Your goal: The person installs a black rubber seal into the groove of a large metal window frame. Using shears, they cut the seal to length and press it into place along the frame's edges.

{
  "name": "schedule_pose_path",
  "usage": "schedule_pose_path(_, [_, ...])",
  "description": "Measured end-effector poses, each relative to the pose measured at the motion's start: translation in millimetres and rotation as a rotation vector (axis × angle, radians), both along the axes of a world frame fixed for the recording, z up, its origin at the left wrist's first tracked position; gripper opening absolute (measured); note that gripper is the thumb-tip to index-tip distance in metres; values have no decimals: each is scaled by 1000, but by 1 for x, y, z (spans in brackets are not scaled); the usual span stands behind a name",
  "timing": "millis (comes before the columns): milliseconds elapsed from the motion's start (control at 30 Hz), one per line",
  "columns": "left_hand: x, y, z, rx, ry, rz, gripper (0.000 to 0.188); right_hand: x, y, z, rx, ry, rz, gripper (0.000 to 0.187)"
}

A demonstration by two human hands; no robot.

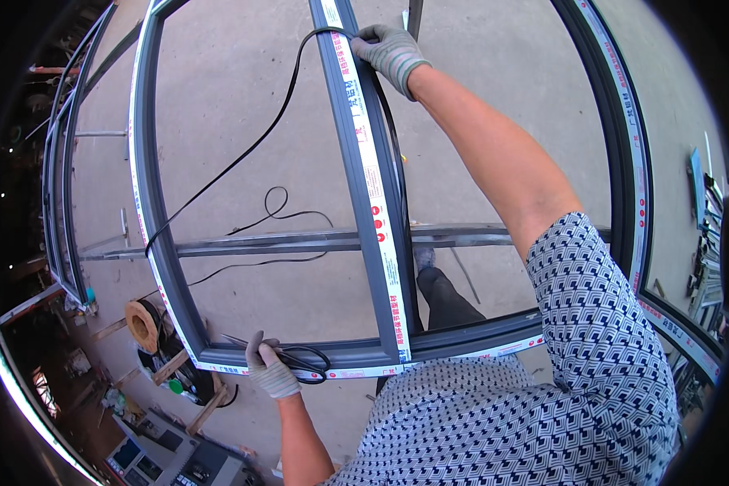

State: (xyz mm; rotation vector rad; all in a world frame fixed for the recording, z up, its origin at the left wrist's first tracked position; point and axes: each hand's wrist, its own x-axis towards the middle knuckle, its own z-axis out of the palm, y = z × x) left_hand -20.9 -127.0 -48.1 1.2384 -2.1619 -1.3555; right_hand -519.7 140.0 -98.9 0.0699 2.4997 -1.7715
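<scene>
"Where the thin black flexible strip point(255, 147) is crossing the long dark grey metal bar faced with white printed film point(370, 174), what is your right hand doing?"

"My right hand, in a grey striped knit glove point(390, 58), is grasping the strip with its fingertips at the far part of the bar."

"And how is the strip running from there?"

"It is sagging leftward across the left opening and passing over the left side of the dark grey rectangular frame point(146, 121). Loose black curls are lying on the grey concrete floor point(235, 73), and a black length is running down the bar's right edge."

"What about your left hand?"

"My left hand, in a matching glove point(269, 368), is gripping scissors with black looped handles point(287, 351) at the frame's near left corner, their blades pointing left. I cannot tell whether it is touching the frame."

"And farther out?"

"A grey horizontal support point(283, 243) is passing beneath the frame, and my dark trouser leg point(445, 298) is showing through the right opening. At lower left, a tan ring-ended reel point(138, 312) is standing near a grey boxy machine point(170, 454)."
</scene>
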Motion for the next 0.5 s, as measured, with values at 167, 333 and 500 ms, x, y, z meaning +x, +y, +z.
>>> schedule_pose_path(167, [-2,3,1,-49,-17,-31,26,10,6,-8,37,-25,37,41])
schedule_pose_path(333, [-3,4,0,-82,-31,-52,27,29,17,-11,123,-28,63,44])
schedule_pose_path(500, [-2,2,-4,-73,1,-68,27,44,27,-25,104,-27,129,43])
